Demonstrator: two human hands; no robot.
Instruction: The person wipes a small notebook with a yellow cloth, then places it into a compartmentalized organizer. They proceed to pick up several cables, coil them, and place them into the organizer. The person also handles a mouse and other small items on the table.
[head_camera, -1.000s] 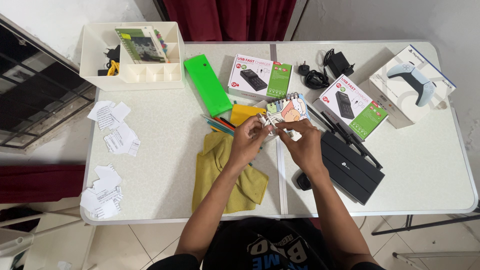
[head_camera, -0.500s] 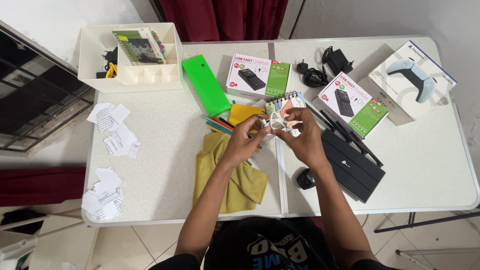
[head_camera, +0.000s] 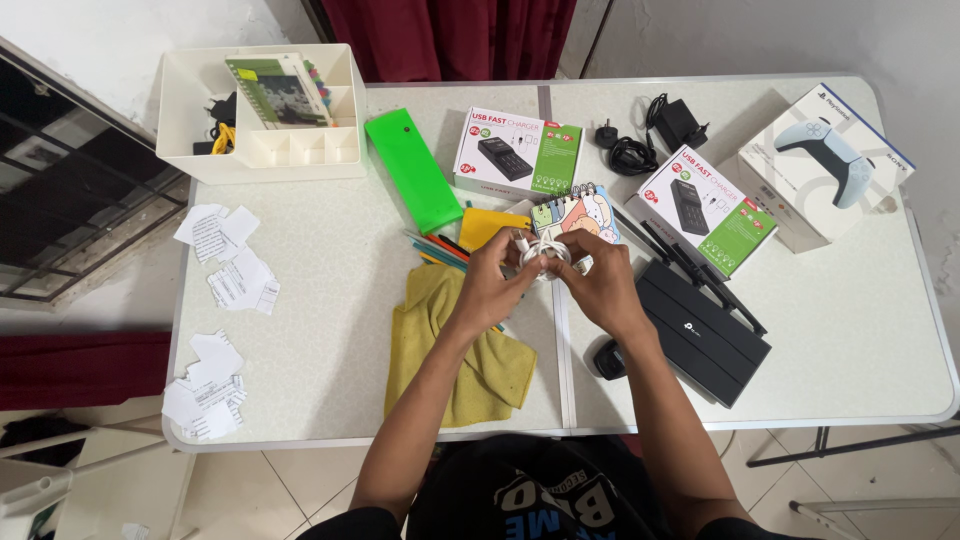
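A pale folding table seen from above, with the person's two arms reaching in from its near edge. At the far left corner stands a white organiser tray holding a green-covered booklet; torn paper scraps lie along the left edge. Toward the middle, a bright green case lies slanted beside a charger box, and a yellow cloth is spread near the near edge, with coloured pencils just above it.

Over the centre of the table, the left hand and right hand meet, both closed around a small bundle of white cable. The bundle sits between the fingertips, its coils running roughly side to side from one hand to the other, so neither hand is nearer than the other. A spiral notebook lies just behind it.

To the right are a black router, a black mouse by the right wrist, a second charger box, a black power adapter, and a game controller box at the far right corner.
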